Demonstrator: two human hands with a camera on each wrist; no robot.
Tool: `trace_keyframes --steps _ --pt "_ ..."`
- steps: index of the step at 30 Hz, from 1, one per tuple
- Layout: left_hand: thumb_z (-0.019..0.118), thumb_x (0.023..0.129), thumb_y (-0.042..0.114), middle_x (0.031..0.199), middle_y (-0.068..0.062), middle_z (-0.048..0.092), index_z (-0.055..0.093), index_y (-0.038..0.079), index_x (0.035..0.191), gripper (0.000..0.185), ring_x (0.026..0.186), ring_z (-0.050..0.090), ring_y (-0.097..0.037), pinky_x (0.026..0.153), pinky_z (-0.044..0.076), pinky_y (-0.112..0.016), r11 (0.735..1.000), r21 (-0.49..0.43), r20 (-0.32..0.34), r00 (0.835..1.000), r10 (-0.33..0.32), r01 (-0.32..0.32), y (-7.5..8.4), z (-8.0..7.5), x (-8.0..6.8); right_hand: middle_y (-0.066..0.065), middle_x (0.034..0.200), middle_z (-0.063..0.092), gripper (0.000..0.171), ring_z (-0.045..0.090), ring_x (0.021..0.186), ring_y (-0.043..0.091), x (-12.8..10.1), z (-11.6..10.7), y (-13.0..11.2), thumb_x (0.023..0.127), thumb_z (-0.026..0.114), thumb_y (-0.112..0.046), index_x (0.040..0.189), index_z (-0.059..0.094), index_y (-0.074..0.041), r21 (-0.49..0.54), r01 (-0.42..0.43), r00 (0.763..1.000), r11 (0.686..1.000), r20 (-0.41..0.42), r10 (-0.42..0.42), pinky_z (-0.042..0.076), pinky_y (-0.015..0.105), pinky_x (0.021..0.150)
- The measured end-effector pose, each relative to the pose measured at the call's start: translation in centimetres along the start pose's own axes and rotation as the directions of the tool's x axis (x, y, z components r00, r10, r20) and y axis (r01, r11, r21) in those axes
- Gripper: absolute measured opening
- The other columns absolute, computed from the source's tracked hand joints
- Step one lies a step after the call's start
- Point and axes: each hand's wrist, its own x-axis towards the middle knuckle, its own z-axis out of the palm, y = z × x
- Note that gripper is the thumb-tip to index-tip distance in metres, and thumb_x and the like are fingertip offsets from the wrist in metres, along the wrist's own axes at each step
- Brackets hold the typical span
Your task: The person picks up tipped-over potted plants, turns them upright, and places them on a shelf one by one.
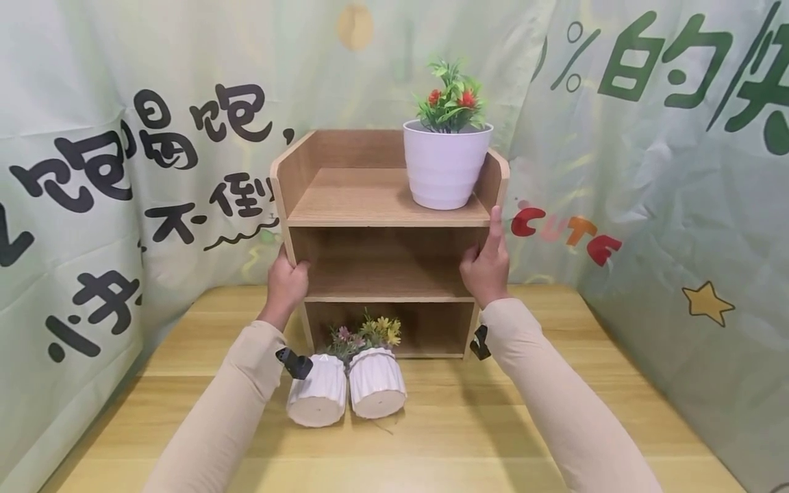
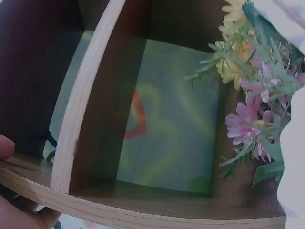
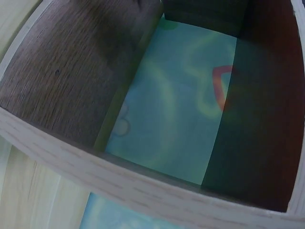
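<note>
A wooden shelf (image 1: 360, 198) with three levels stands upright on the table. My left hand (image 1: 287, 282) grips its left side panel, and in the left wrist view the thumb (image 2: 5, 147) lies inside the panel with the fingers outside. On the opposite side, my right hand (image 1: 488, 270) holds the right panel, its index finger pointing up along the front edge. The right wrist view shows the shelf's inside (image 3: 52, 71) but not that hand. A white pot (image 1: 446, 168) with a red-flowered plant (image 1: 453, 99) sits on the top level, at the right.
Two small white ribbed pots (image 1: 317, 394) (image 1: 377, 383) lie tipped before the shelf, bases facing me. Their pink flowers (image 2: 245, 119) and yellow flowers (image 2: 233, 47) point toward the bottom level. Printed cloth (image 1: 203, 48) hangs behind and beside the wooden table (image 1: 444, 438).
</note>
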Motion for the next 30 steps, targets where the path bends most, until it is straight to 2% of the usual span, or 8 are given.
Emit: trace_keyframes --steps 8,14,22,27,30 --pt "0.053 0.092 0.018 0.124 -0.029 0.057 0.043 0.001 0.134 0.046 0.117 0.052 -0.042 0.099 0.039 -0.052 0.999 0.040 0.023 1.000 -0.017 0.017 0.0 -0.3 -0.8 0.032 0.135 0.048 0.080 0.054 0.109 0.050 0.1 -0.2 -0.2 0.080 0.054 0.010 0.148 0.023 -0.018 -0.007 -0.021 1.000 1.000 0.003 0.021 0.047 0.057 0.091" --pt "0.054 0.095 0.022 0.124 -0.029 0.057 0.044 0.001 0.134 0.045 0.117 0.052 -0.043 0.099 0.039 -0.052 0.999 0.043 0.020 1.000 0.002 -0.003 -0.3 -0.3 -1.1 0.031 0.136 0.046 0.075 0.054 0.111 0.050 -0.1 -0.2 -0.4 0.083 0.053 0.006 0.147 0.023 -0.019 -0.001 -0.058 0.998 0.998 0.018 0.058 0.045 0.055 0.095" --pt "0.054 0.096 0.023 0.126 -0.029 0.056 0.040 0.001 0.139 0.051 0.117 0.052 -0.042 0.100 0.039 -0.052 0.999 0.050 0.044 0.999 0.008 -0.011 -1.1 -0.2 -1.9 0.032 0.134 0.047 0.075 0.054 0.112 0.049 -0.2 -0.1 -0.3 0.084 0.053 0.006 0.148 0.023 -0.019 -0.009 -0.048 0.999 0.999 0.013 0.048 0.045 0.054 0.096" --pt "0.055 0.095 0.023 0.133 -0.027 0.051 0.033 0.003 0.145 0.058 0.121 0.050 -0.041 0.101 0.039 -0.051 0.999 0.039 0.081 0.997 -0.001 -0.002 -1.0 -0.6 -2.6 0.031 0.135 0.047 0.076 0.054 0.112 0.049 -0.3 -0.1 -0.3 0.083 0.053 0.006 0.148 0.023 -0.019 -0.004 -0.052 0.999 0.999 0.007 0.052 0.045 0.055 0.095" --pt "0.055 0.095 0.022 0.142 -0.025 0.044 0.028 0.004 0.148 0.063 0.128 0.045 -0.039 0.104 0.038 -0.048 0.999 0.018 0.117 0.993 -0.034 0.033 -0.9 -0.8 -3.1 0.030 0.136 0.047 0.075 0.054 0.112 0.049 -0.3 0.0 -0.2 0.083 0.053 0.006 0.148 0.024 -0.019 -0.006 -0.050 0.999 0.999 0.001 0.050 0.046 0.055 0.094"
